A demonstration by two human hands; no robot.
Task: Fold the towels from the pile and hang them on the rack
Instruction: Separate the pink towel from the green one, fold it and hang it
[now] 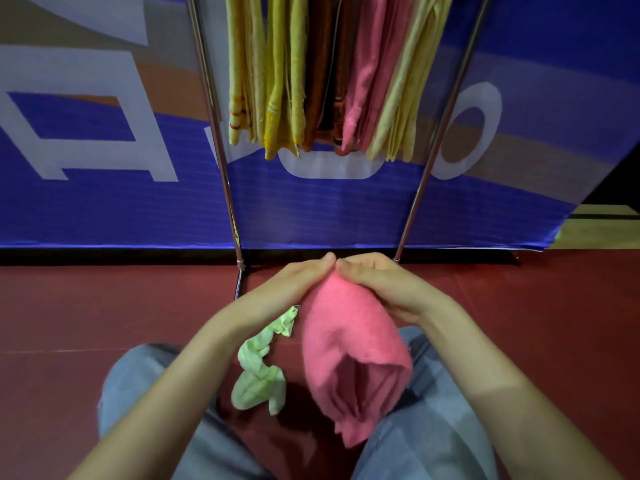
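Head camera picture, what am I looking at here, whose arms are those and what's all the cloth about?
The camera is worn on a person's head and looks down at their own two bare hands. The left hand and right hand together hold up a pink towel by its top edge; it hangs folded over their lap. A crumpled light green towel lies on the dark red floor. Ahead stands a metal rack with yellow, brown and pink hung towels.
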